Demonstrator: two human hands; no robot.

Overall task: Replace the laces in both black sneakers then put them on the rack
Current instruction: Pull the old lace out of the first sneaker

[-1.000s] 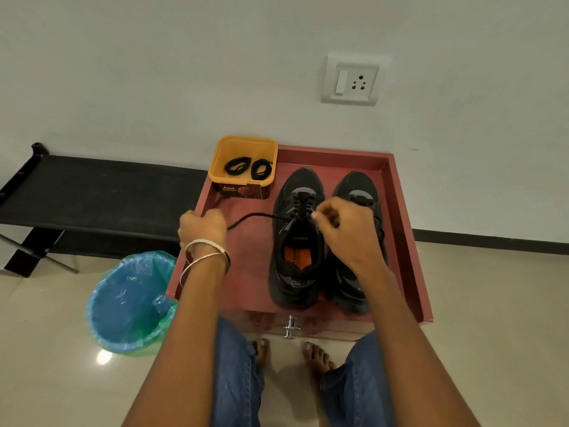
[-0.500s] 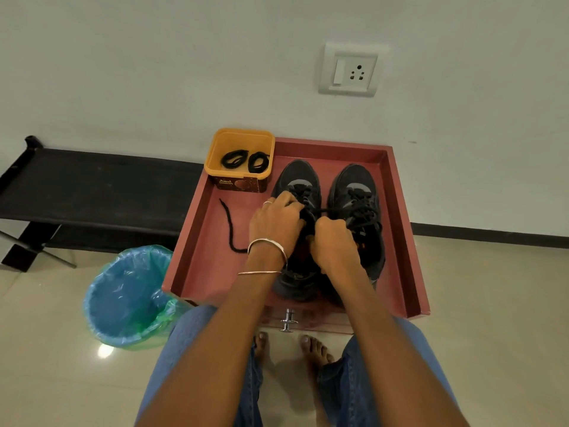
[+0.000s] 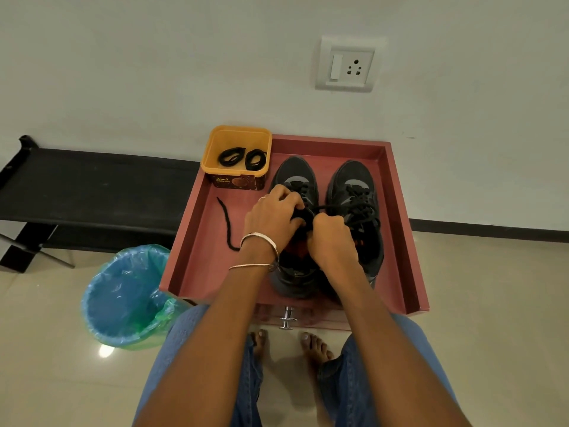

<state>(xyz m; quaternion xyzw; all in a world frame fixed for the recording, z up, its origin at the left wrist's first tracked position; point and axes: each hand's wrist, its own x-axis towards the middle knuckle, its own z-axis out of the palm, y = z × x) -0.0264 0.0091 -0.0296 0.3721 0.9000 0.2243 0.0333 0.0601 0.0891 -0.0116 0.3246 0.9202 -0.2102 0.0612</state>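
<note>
Two black sneakers stand side by side in a red tray [image 3: 400, 229]. My left hand [image 3: 272, 218] and my right hand [image 3: 329, 238] are both curled over the tongue of the left sneaker [image 3: 297, 177], pinching its black lace. One loose end of that lace [image 3: 226, 221] trails across the tray floor to the left. The right sneaker [image 3: 354, 192] is laced, with a strand crossing toward my right hand. An orange tub [image 3: 237, 140] at the tray's back left corner holds two coiled black laces [image 3: 241, 157].
A low black rack [image 3: 92, 186] runs along the wall at the left. A blue bin with a green liner [image 3: 123, 297] stands on the floor by the tray's left front corner. A metal knob [image 3: 288, 317] sticks out under the tray. My bare feet are below.
My left hand let go of the stretched lace end and came in to the left sneaker's tongue beside my right hand. The freed lace end now lies slack on the tray.
</note>
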